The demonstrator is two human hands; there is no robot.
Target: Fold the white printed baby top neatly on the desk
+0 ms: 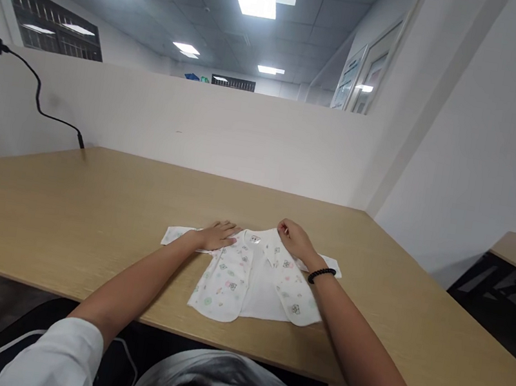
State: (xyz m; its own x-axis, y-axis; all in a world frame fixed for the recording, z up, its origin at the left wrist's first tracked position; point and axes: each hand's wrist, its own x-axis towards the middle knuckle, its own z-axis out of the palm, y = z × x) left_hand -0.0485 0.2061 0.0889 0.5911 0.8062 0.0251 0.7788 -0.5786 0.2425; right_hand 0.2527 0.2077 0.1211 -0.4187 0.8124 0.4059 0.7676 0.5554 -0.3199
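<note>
Head view. A small white baby shirt (pixel 254 280) with a pastel print lies spread flat on the wooden table (pixel 63 214), near the table's front edge and roughly centred before the person. Its short sleeves extend outward to either side, and its two front panels hang open, exposing the plain white inner back (the right panel lies slanted outward toward the hem).

The left hand (pixel 218 235) rests palm down on the shirt's left shoulder, beside the neckline, fingers extended and flat; it presses the cloth and grips nothing. The left sleeve of the shirt shows just beyond this hand.

The right hand (pixel 294 238) sits at the shirt's right shoulder, at the top of the right panel, with fingers curled inward; they appear to pinch the cloth edge near the collar, though the contact itself is too small to confirm. A dark beaded bracelet (pixel 322 274) circles the right wrist.

Both forearms reach forward from white sleeves at the bottom of the frame. A white partition (pixel 228 133) stands along the table's far edge, and a black cable (pixel 38 96) runs down the partition at the left to the table's back corner. Ceiling light panels (pixel 256 0) show above the partition.
</note>
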